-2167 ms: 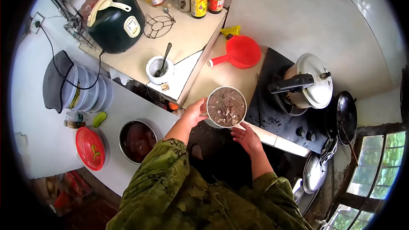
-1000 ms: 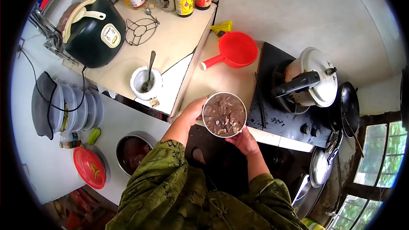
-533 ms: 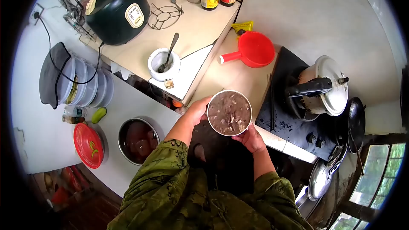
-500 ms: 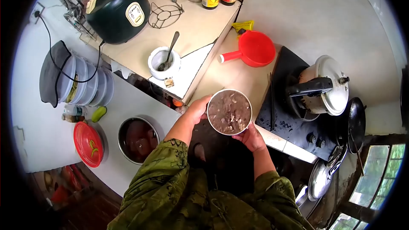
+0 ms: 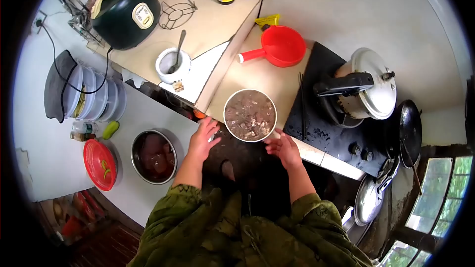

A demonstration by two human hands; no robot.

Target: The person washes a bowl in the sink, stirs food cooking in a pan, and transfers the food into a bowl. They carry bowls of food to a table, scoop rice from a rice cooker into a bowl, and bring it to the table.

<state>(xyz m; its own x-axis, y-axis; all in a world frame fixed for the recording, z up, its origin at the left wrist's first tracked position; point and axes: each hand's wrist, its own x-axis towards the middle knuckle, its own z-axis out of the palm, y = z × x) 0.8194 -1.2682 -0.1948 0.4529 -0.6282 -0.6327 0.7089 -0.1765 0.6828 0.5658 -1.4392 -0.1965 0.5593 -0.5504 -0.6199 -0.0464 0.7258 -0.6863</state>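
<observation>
A round metal bowl (image 5: pixel 250 141) of murky brownish liquid with pale chunks (image 5: pixel 252 116) sits at the front edge of the tiled counter. Left of it and apart from it is my left hand (image 5: pixel 201 141), open with its fingers spread. My right hand (image 5: pixel 284 149) is open too, at the bowl's lower right; its fingertips are close to the rim, and I cannot tell whether they touch. Behind the bowl lies a red ladle-like scoop (image 5: pixel 283 46) with a white-tipped handle.
A pressure cooker (image 5: pixel 368 86) stands on the black stove (image 5: pixel 316 89) at right. On the left table (image 5: pixel 133 118) are a metal pot (image 5: pixel 154 155) of dark red contents and a red basket (image 5: pixel 99 164). A white jar (image 5: pixel 173 64) with a spoon and a rice cooker (image 5: pixel 123 15) occupy the upper counter.
Both hands have let go of the bowl, which now rests on the counter. My left hand has drawn away to the left and opened. The whole view has shifted slightly.
</observation>
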